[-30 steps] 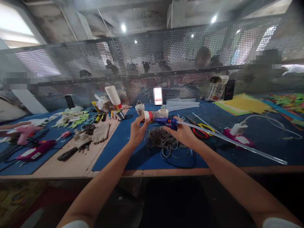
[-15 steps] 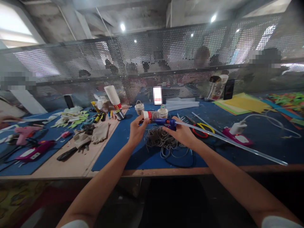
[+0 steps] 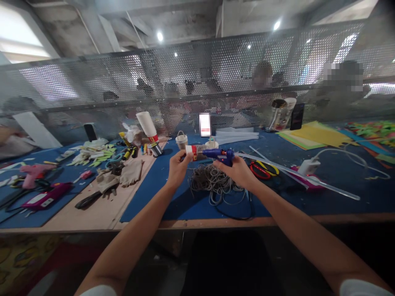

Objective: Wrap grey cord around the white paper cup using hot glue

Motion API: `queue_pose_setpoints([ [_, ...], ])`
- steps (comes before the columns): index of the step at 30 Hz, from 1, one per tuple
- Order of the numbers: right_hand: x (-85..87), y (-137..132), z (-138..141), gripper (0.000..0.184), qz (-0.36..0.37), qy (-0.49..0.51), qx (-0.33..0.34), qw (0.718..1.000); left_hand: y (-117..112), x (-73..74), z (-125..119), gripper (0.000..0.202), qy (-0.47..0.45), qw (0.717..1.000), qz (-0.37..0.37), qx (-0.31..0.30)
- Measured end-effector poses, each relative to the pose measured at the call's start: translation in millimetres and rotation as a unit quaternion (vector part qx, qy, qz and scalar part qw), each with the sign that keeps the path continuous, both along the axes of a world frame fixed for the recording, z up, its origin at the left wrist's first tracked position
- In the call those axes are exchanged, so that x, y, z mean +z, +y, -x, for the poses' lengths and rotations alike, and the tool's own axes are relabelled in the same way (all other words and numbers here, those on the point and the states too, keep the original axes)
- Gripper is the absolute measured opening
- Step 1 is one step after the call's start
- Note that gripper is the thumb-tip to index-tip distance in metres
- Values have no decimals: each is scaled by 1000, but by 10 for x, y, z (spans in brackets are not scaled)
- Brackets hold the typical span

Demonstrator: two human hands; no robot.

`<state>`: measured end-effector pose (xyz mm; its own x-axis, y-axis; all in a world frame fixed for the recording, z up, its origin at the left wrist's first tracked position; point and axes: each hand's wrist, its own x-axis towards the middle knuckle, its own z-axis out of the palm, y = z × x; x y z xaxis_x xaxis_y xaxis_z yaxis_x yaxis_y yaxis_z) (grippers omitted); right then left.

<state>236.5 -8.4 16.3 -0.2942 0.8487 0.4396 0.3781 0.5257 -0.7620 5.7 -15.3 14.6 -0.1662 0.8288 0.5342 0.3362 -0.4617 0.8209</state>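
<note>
My left hand (image 3: 179,166) is closed round a white and red paper cup (image 3: 190,152), tipped on its side. In my right hand (image 3: 236,169) is a blue hot glue gun (image 3: 217,154), its nozzle pointing left at the cup; I cannot tell if the two touch. A long clear glue stick (image 3: 296,172) runs out of the gun's back toward the right. Below both hands lies a tangled heap of grey cord (image 3: 212,183) on the blue mat (image 3: 148,201). Behind the hands stand a small cup with a handle (image 3: 182,141) and another small pale cup (image 3: 212,144), partly hidden.
Red and yellow pliers (image 3: 262,169) and a purple power strip (image 3: 311,183) lie to the right. Coloured sheets (image 3: 317,133) are farther back. On the left are a stack of paper cups (image 3: 146,124), gloves (image 3: 131,172) and a pink glue gun (image 3: 33,174). A perforated screen (image 3: 191,65) stands behind.
The glue gun has moved slightly right and turned a little, and its glue stick's far end has swung up and left. The cup has shifted slightly right, its white and red side showing more.
</note>
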Motion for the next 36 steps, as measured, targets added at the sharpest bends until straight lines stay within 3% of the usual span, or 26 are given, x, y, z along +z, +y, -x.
queue_pose_setpoints([
  [6,19,13,3,41,105,36,-6,994,49,-72,29,22,-41,998,5,-38],
  [15,30,9,12,34,155,106,6,982,65,-79,20,23,-96,993,8,-62],
  [21,53,-10,-98,37,191,157,-28,969,97,-90,10,22,-161,985,23,-63],
  [24,120,-7,-72,34,179,137,-43,973,94,-90,16,20,-155,986,9,-53],
  [31,379,-29,40,35,68,17,-91,993,133,-113,68,23,-176,983,22,-44],
  [36,332,-74,-207,34,81,16,-133,988,157,-129,63,22,-202,978,12,-47],
])
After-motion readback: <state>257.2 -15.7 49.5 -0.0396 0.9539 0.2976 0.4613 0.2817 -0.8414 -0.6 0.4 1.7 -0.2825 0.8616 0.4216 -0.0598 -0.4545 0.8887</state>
